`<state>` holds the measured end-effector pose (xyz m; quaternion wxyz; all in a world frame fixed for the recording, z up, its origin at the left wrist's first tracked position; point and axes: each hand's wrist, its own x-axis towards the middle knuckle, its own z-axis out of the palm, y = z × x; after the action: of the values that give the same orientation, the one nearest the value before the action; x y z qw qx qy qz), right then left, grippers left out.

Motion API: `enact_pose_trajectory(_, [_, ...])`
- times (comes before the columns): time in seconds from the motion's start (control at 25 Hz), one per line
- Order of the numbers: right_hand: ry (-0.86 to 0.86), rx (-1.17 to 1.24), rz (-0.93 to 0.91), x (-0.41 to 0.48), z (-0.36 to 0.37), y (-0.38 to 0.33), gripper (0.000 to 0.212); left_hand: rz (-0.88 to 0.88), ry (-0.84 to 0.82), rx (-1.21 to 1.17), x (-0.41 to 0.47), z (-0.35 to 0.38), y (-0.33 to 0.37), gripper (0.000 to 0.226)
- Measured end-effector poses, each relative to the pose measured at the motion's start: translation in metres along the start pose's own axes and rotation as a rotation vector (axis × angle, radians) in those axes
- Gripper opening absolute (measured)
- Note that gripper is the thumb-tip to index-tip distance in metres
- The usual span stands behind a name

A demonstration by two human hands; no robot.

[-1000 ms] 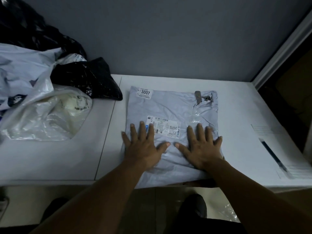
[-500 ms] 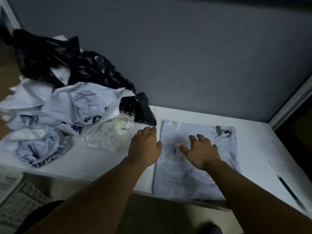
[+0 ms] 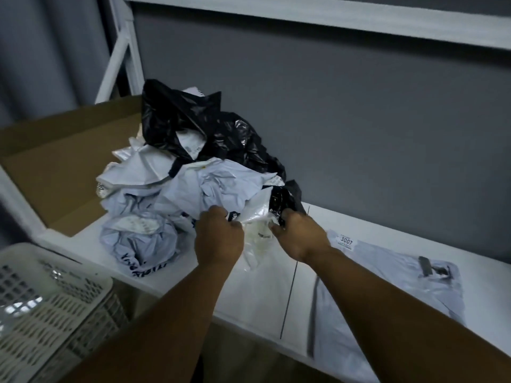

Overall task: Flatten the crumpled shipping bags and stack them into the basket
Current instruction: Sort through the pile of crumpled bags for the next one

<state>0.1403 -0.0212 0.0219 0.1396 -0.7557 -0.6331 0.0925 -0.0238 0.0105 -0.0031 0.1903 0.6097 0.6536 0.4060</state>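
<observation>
A heap of crumpled shipping bags [image 3: 193, 172], black, white and pale grey, lies on the white table [image 3: 260, 294]. At its near edge my left hand [image 3: 218, 239] and my right hand [image 3: 298, 236] both grip a crumpled clear-white plastic bag [image 3: 257, 230], fingers curled into it from either side. A flattened grey bag [image 3: 398, 288] with a "3007" sticker lies flat on the table to the right, partly under my right forearm. The white slotted basket [image 3: 41, 308] stands at the lower left, below the table edge.
An open brown cardboard box [image 3: 58, 167] sits left of the heap. White shelf posts [image 3: 121, 48] rise behind it, and a white shelf [image 3: 331, 15] runs overhead along the grey wall. A dark seam [image 3: 289, 297] splits the tabletop.
Both hands left the flattened grey bag and moved left to the heap, where they took hold of the clear-white bag. The view swung left, bringing the basket and box into sight.
</observation>
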Motion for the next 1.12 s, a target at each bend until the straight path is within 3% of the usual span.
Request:
enact_pose_trajectory(0.08, [-0.003,-0.003,-0.061,0.012,0.007,-0.024,0.041,-0.236,0.029,-0.133,0.026,0.003,-0.019,0.05])
enact_pose_trajectory(0.16, [-0.018,-0.004,-0.104,0.022,0.018,-0.04,0.042,-0.548,-0.05,-0.308,0.049,0.008,-0.032,0.083])
enact_pose_trajectory(0.2, [-0.022,-0.011,-0.124,0.024,0.024,-0.044,0.042,-0.666,-0.091,-0.433,0.058,0.011,-0.039,0.084])
enact_pose_trajectory(0.28, [-0.03,-0.016,-0.146,0.025,0.034,-0.046,0.039,-0.748,-0.136,-0.668,0.067,0.013,-0.045,0.05])
enact_pose_trajectory(0.4, [-0.033,-0.02,-0.149,0.024,0.035,-0.046,0.038,-0.651,-0.063,-0.84,0.071,0.006,-0.036,0.016])
enact_pose_trajectory(0.52, [0.012,-0.018,-0.124,0.02,0.022,-0.048,0.037,-0.516,-0.002,-1.018,0.068,-0.008,-0.018,0.025])
enact_pose_trajectory(0.72, [0.21,0.096,-0.145,0.008,-0.012,-0.055,0.034,-0.296,0.013,-0.919,0.052,-0.039,0.017,0.024])
enact_pose_trajectory(0.96, [0.499,0.099,-0.167,-0.017,-0.066,-0.058,0.035,-0.142,-0.112,-1.007,0.015,-0.076,0.073,0.026])
enact_pose_trajectory(1.12, [0.502,0.052,-0.013,-0.031,-0.094,-0.046,0.034,-0.115,-0.288,-1.1,-0.018,-0.086,0.101,0.029])
